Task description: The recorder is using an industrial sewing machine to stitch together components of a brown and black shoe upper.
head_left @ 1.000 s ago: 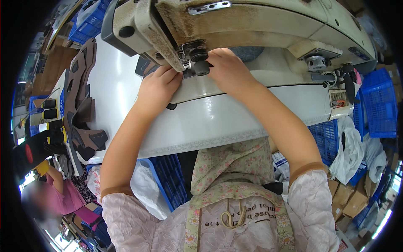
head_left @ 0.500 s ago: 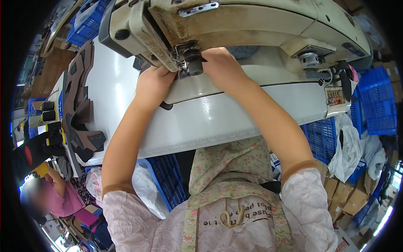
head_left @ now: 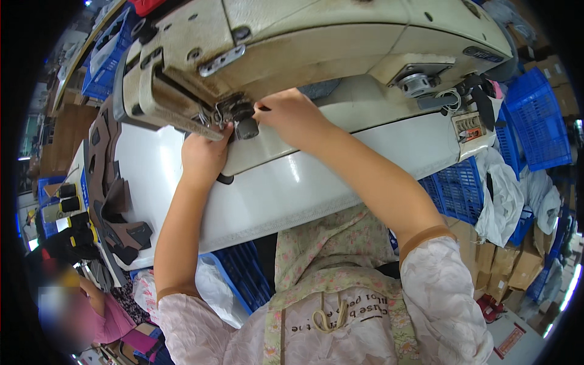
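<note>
A cream sewing machine (head_left: 340,55) stands over the white table. Its dark roller and needle area (head_left: 246,125) lies between my hands. My left hand (head_left: 204,152) is closed just left of the needle area, thumb and fingers pressed together. Over on the right, my right hand (head_left: 293,118) is closed too, fingertips bent in beside the roller around a small dark bit. What either hand holds is mostly hidden by the machine head and the fingers. Behind my right hand a dark grey flat patch (head_left: 323,89) shows under the machine arm.
Brown cut pieces (head_left: 109,182) lie overlapped along the table's left side. Blue crates (head_left: 538,118) stand at the right, with white bags (head_left: 502,194) and cardboard boxes. Another crate (head_left: 243,267) sits below the front edge. A person in pink (head_left: 112,319) is at lower left.
The view has shifted, so the machine and both hands appear farther left and lower. Both hands stay closed beside the needle area. The person at lower left has lowered an arm.
</note>
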`<state>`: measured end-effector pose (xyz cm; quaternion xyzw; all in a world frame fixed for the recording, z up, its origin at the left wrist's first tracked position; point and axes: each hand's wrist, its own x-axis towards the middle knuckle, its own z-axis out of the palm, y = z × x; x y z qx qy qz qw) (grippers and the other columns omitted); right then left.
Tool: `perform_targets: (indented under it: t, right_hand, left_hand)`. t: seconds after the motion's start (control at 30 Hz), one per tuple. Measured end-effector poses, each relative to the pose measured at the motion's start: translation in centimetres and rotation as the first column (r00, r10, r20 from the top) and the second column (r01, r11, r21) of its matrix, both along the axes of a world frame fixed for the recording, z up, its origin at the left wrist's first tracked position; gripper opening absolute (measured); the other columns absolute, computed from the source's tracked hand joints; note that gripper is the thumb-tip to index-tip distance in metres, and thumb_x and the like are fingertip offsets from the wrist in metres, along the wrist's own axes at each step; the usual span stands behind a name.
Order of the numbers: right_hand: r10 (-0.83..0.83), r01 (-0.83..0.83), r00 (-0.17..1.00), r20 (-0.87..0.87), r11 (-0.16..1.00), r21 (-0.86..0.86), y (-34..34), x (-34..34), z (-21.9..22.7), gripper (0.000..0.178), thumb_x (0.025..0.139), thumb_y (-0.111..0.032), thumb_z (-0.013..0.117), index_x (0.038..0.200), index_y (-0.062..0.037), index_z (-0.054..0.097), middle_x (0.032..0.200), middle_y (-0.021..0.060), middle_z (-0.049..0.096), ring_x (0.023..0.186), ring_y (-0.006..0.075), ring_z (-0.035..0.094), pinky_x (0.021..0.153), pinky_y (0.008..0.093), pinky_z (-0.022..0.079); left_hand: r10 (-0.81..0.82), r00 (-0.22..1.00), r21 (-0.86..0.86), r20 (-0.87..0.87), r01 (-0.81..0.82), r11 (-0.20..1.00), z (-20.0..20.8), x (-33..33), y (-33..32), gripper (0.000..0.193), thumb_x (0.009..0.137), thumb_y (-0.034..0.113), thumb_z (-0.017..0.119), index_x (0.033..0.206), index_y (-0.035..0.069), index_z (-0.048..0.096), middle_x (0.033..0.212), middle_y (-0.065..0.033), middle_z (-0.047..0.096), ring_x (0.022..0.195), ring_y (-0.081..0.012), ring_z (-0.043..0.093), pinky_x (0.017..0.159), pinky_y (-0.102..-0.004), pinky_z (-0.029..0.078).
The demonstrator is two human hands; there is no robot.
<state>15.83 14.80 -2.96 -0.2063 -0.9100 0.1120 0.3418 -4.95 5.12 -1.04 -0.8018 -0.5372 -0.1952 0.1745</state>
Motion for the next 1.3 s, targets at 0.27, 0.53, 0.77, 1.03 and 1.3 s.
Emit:
perform_targets:
  t: [0.27, 0.53, 0.77, 1.03, 1.3]
  right_hand:
    - [-0.025, 0.028, 0.999, 0.026, 0.988, -0.152, -0.10, 0.00, -0.07, 0.026, 0.091, -0.024, 0.059, 0.076, -0.0030, 0.058, 0.079, 0.0137, 0.061, 0.085, 0.0322, 0.062, 0.080, 0.0437, 0.050]
    - [0.000, 0.006, 0.998, 0.056, 0.993, -0.118, -0.15, 0.23, 0.31, 0.027, 0.093, -0.026, 0.055, 0.080, -0.0026, 0.058, 0.084, 0.0143, 0.061, 0.090, 0.0341, 0.061, 0.082, 0.0437, 0.049]
    - [-0.052, 0.061, 0.998, 0.045, 0.969, -0.239, -0.20, 0.10, 0.02, 0.030, 0.095, -0.027, 0.053, 0.079, -0.0014, 0.057, 0.087, 0.0155, 0.060, 0.091, 0.0364, 0.060, 0.084, 0.0446, 0.048]
    - [-0.035, 0.039, 0.986, 0.160, 0.999, -0.016, -0.31, 0.49, 0.46, 0.019, 0.096, -0.023, 0.052, 0.093, -0.0098, 0.065, 0.094, 0.0061, 0.062, 0.096, 0.0283, 0.062, 0.086, 0.0402, 0.051]
    - [-0.027, 0.033, 0.998, 0.059, 0.995, -0.096, -0.23, 0.25, 0.09, 0.022, 0.094, -0.024, 0.054, 0.086, -0.0049, 0.061, 0.090, 0.0106, 0.061, 0.094, 0.0325, 0.061, 0.086, 0.0433, 0.050]
  left_hand:
    - [-0.009, 0.999, 0.017, 0.047, 0.008, 1.000, 0.26, 0.37, 0.04, 0.014, 0.078, 0.008, 0.071, 0.091, 0.015, 0.075, 0.081, -0.0034, 0.065, 0.073, -0.0254, 0.064, 0.058, -0.0377, 0.051]
    - [-0.033, 0.996, 0.031, 0.082, 0.031, 0.999, 0.20, 0.26, -0.01, 0.013, 0.078, 0.007, 0.071, 0.089, 0.013, 0.074, 0.083, -0.0041, 0.066, 0.071, -0.0260, 0.064, 0.058, -0.0373, 0.051]
    - [-0.047, 0.995, 0.057, 0.087, 0.043, 0.997, 0.25, 0.32, 0.16, 0.014, 0.076, 0.006, 0.072, 0.089, 0.012, 0.074, 0.083, -0.0042, 0.067, 0.072, -0.0250, 0.064, 0.058, -0.0360, 0.051]
    - [-0.031, 0.996, 0.034, 0.084, 0.028, 0.999, -0.19, -0.03, 0.03, 0.018, 0.073, 0.004, 0.072, 0.089, 0.012, 0.074, 0.086, -0.0035, 0.068, 0.074, -0.0246, 0.065, 0.060, -0.0346, 0.053]
    - [-0.023, 0.998, 0.026, 0.063, 0.022, 0.999, -0.25, -0.13, 0.05, 0.022, 0.070, 0.002, 0.071, 0.089, 0.012, 0.074, 0.088, -0.0023, 0.069, 0.078, -0.0237, 0.066, 0.063, -0.0342, 0.054]
